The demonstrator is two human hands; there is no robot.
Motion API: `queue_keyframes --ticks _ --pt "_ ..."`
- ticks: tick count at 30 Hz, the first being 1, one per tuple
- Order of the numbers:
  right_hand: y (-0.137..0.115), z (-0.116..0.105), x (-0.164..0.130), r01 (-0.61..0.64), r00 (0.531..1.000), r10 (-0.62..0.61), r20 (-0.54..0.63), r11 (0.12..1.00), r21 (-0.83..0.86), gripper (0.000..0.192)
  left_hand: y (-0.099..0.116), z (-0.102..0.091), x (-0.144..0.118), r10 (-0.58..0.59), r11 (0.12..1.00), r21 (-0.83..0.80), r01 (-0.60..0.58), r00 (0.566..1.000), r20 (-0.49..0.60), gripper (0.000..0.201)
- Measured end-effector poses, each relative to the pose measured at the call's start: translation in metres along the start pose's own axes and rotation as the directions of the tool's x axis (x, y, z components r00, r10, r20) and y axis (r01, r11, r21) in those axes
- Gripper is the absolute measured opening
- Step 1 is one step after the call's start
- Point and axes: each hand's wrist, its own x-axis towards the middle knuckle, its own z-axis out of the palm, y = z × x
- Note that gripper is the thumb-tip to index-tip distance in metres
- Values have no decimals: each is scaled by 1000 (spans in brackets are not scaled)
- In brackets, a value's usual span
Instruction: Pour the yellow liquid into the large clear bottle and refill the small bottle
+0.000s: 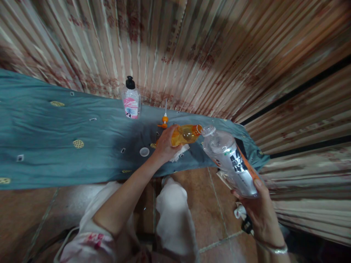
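Note:
My left hand [166, 146] is closed around a small orange see-through bottle [184, 135], which lies nearly on its side with its uncapped mouth to the right. That mouth meets the open mouth of a large clear plastic bottle [226, 153], tilted up and to the left. My right hand [260, 208] grips the large bottle near its base; a silver and orange label wraps it. An orange pump head [164, 120] with a clear tube lies just beyond my left hand. A small round white cap [144, 151] and some crumpled white tissue [179, 153] lie nearby.
A clear bottle with a black top and pink label [131, 100] stands at the back of the teal cloth-covered surface [101, 128]. Patterned pleated curtains [164, 47] hang behind and at the right. Below is a tiled floor [205, 204]. A dark flat object [241, 146] lies behind the large bottle.

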Motion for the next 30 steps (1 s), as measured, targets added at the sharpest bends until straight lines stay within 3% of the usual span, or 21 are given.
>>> queue_keyframes --ticks 13,26,30 --pt "0 4 0 30 999 -30 -28 1000 3 45 3 -1 1 -7 999 37 7 1000 9 70" --pt "-3 4 -3 -22 999 23 -42 1000 11 51 0 2 0 17 1000 21 -16 1000 -13 71" --pt "-4 6 -2 28 998 -29 -58 1000 -2 55 1 2 0 20 999 32 -20 1000 -8 72"
